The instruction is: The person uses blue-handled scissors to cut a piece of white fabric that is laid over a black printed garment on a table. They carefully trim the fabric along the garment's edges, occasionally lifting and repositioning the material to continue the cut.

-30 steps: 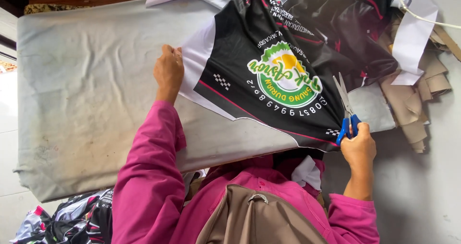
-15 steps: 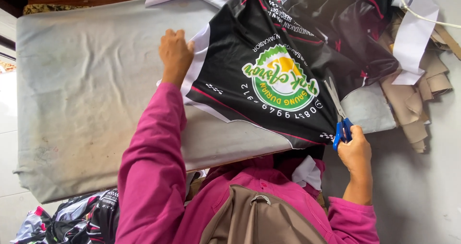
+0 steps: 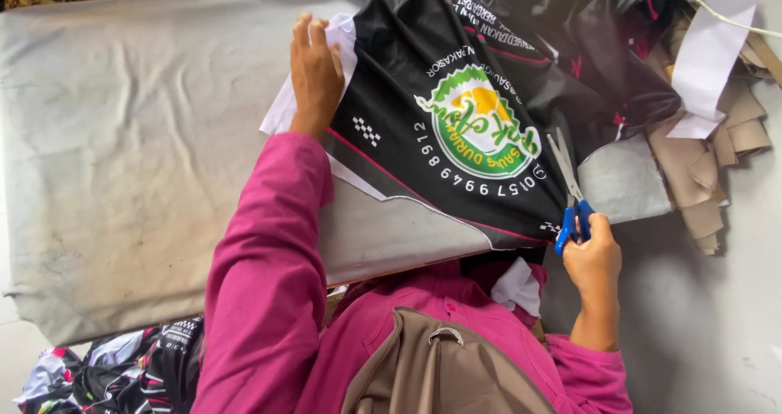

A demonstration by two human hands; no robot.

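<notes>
Black printed fabric (image 3: 456, 96) lies btwn both hands, thin, floppy, prob slippery; left hand (image 3: 316, 76) flat, open, pinning its edge; right hand (image 3: 593, 255) closed on blue scissors (image 3: 570, 198) at near edge

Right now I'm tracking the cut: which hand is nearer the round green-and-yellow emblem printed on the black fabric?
Right. The right hand holds blue-handled scissors beside the emblem; the left hand presses the fabric's white edge, farther off.
</notes>
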